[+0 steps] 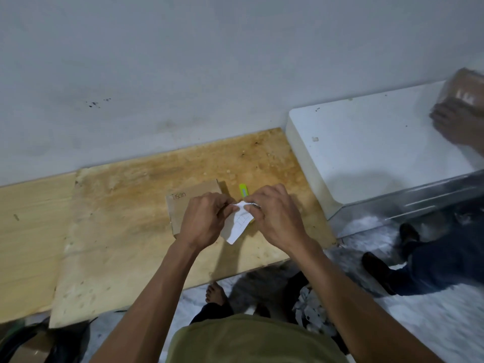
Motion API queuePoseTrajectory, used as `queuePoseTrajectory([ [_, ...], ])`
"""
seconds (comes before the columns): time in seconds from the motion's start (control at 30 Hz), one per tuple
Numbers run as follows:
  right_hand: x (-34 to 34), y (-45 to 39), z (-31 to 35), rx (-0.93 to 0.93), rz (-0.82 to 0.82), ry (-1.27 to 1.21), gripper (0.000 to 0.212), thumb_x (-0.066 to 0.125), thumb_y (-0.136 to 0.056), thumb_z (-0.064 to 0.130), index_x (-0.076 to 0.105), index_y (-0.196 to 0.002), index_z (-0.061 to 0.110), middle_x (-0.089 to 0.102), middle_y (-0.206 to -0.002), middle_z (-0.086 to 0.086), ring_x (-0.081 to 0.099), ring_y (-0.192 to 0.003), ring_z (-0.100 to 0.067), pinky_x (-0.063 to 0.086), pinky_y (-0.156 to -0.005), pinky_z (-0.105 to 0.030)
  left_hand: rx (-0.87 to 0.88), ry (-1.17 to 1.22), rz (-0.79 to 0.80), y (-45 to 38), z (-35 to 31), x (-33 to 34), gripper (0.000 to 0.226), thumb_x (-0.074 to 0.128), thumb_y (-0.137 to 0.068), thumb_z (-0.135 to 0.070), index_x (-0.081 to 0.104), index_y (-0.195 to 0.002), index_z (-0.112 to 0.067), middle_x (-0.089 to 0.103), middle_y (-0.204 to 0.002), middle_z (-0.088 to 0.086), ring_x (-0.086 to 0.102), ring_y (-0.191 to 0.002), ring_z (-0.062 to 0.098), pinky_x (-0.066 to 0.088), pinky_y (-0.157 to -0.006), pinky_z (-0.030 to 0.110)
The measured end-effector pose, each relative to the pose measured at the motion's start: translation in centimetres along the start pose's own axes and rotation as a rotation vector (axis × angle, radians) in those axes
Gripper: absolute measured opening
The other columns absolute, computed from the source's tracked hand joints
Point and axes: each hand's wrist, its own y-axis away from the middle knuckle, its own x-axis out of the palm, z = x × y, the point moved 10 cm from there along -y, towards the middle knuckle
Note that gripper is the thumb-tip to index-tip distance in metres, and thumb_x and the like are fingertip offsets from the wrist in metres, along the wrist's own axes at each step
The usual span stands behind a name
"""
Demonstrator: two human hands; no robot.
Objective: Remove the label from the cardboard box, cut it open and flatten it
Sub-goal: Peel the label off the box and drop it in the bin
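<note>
Both hands (207, 218) (275, 218) pinch label (239, 224) above cardboard box (188, 208).

Stained wooden table (125, 205) against a pale grey wall (209, 61) with dark specks. White raised block (366, 142) adjoining at right, small mark on top. Second person's hand (455, 124) at far right on a blurred brown parcel (463, 90); same person's dark trouser leg and shoe (379, 268) below. Speckled floor (432, 323) beneath.

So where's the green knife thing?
The green cutter lies on the wooden board, just right of the cardboard box, mostly hidden behind the right hand.
</note>
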Motion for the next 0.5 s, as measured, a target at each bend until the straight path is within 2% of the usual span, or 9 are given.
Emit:
queuePoseTrajectory([
  [0.17, -2.5, 1.0, -1.3, -0.053, -0.020, 0.087, 0.018, 0.056, -0.093, 0.033, 0.071, -0.097, 0.024, 0.062, -0.092, 0.008, 0.051, -0.096, -0.020, 0.043, -0.077, -0.036, -0.012, 0.108, 0.033, -0.4, -2.4, 0.5, 0.011, 0.070, -0.087, -0.024, 0.074, -0.078, -0.017, 0.066, -0.068, -0.005, 0.053, -0.061, 0.018, 0.040, -0.054, 0.032],
  [0.27, -4.2, 1.5, -1.1, -0.114, -0.070, 0.161, 0.018, 0.051, -0.095, 0.032, 0.067, -0.090, 0.026, 0.059, -0.089, 0.011, 0.049, -0.092, -0.016, 0.043, -0.076, -0.033, -0.046, 0.187, 0.012, -0.6, -3.5, 0.3, 0.009, 0.072, -0.085, -0.025, 0.075, -0.079, -0.020, 0.070, -0.070, -0.003, 0.060, -0.063, 0.019, 0.045, -0.058, 0.035],
  [0.33, -5.4, 1.7, -1.7, -0.100, -0.119, 0.066, 0.012, 0.056, -0.094, 0.026, 0.065, -0.087, 0.023, 0.060, -0.087, 0.011, 0.048, -0.089, -0.015, 0.043, -0.073, -0.032, -0.060, 0.285, -0.020, -0.4, -3.9, 0.0, 0.008, 0.072, -0.084, -0.025, 0.076, -0.078, -0.021, 0.072, -0.070, -0.004, 0.062, -0.063, 0.016, 0.046, -0.058, 0.032],
  [0.43, -6.4, 1.7, -2.1, -0.014, -0.184, -0.165, 0.010, 0.063, -0.091, 0.019, 0.067, -0.082, 0.015, 0.065, -0.083, 0.006, 0.055, -0.083, -0.016, 0.047, -0.070, -0.030, -0.073, 0.417, -0.066, -0.4, -4.8, -0.4, 0.011, 0.072, -0.083, -0.027, 0.076, -0.077, -0.019, 0.071, -0.064, 0.001, 0.061, -0.057, 0.020, 0.046, -0.056, 0.032],
  [0.5, -7.1, 1.9, -3.1, 0.110, -0.231, -0.311, 0.011, 0.064, -0.091, 0.017, 0.069, -0.082, 0.014, 0.067, -0.080, 0.005, 0.061, -0.077, -0.013, 0.048, -0.066, -0.021, -0.138, 0.501, -0.089, -0.5, -4.2, -0.2, 0.009, 0.073, -0.084, -0.022, 0.077, -0.077, -0.017, 0.073, -0.068, -0.002, 0.061, -0.058, 0.013, 0.047, -0.057, 0.028],
])
